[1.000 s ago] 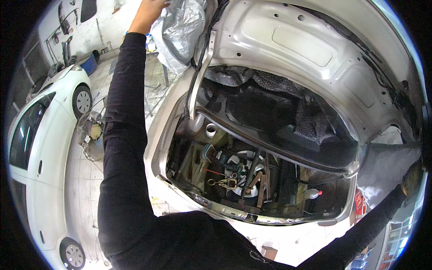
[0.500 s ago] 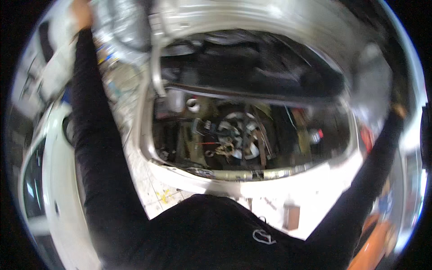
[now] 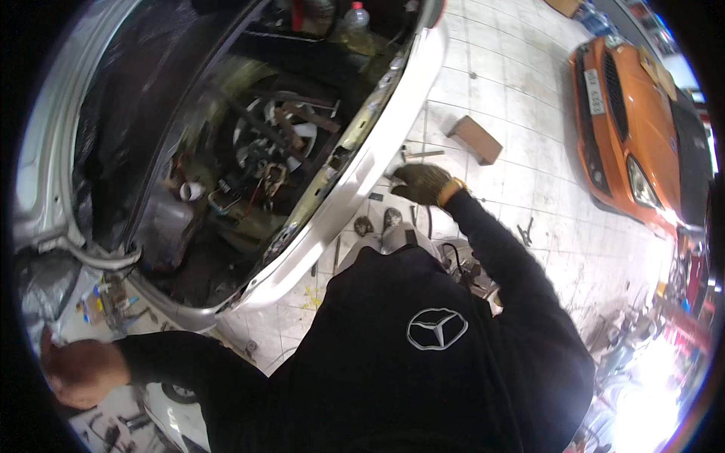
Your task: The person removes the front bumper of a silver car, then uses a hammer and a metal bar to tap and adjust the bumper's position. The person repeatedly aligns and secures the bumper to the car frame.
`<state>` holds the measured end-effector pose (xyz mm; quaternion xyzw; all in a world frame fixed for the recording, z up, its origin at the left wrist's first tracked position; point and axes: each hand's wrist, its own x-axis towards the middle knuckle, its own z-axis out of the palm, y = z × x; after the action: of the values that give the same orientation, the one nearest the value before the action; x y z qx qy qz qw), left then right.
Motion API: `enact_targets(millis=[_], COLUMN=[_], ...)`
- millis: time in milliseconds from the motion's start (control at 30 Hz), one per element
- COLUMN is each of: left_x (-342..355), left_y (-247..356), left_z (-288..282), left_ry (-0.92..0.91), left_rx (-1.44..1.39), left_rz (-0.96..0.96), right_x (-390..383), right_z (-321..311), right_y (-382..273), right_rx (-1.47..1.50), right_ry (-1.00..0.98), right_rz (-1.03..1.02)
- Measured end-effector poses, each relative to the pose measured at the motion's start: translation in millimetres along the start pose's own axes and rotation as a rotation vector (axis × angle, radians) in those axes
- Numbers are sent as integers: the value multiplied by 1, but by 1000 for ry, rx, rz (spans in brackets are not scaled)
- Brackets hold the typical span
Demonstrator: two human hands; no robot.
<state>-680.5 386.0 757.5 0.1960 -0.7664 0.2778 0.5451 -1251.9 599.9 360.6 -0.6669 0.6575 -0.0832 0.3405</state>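
Observation:
My left hand (image 3: 81, 370), bare and blurred, is at the lower left, out past the rear corner of the white car; what its fingers do is unclear. A dark work glove with a yellow cuff covers my right hand (image 3: 424, 186), whose bent fingers look apart with nothing visible in them. It hangs above the tiled floor beside the car's white rear bumper (image 3: 362, 181). Left of it lies the open boot, its spare-wheel well (image 3: 260, 136) full of loose metal parts and tools. A white cup-like roll (image 3: 191, 191) and a red-capped clear bottle (image 3: 356, 16) sit in the boot.
A reddish-brown block (image 3: 477, 140) and a hammer-like tool (image 3: 423, 154) lie on the floor beyond my right hand. An orange car (image 3: 627, 128) stands at the right. Clutter (image 3: 112, 298) spreads near the boot's left corner; part of another white car (image 3: 177, 411) shows below.
Both arms have come down from their raised, spread position near the boot lid. My view has turned right, so the boot now appears at upper left and the orange car shows more fully.

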Motion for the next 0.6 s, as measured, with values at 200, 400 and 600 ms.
enact_targets(millis=[200,400,600], left_x=[-14,30,93], left_y=[157,228,260], left_z=[184,352,516], left_ry=[-478,-478,-229], left_rx=[-555,-968,-784], left_rz=[-824,-778,-935], right_x=[-155,-250,-219], right_z=[67,71,-16], right_y=[134,233,292], right_rx=[5,158,441], right_ry=[27,429,504], right_rz=[444,747,725])
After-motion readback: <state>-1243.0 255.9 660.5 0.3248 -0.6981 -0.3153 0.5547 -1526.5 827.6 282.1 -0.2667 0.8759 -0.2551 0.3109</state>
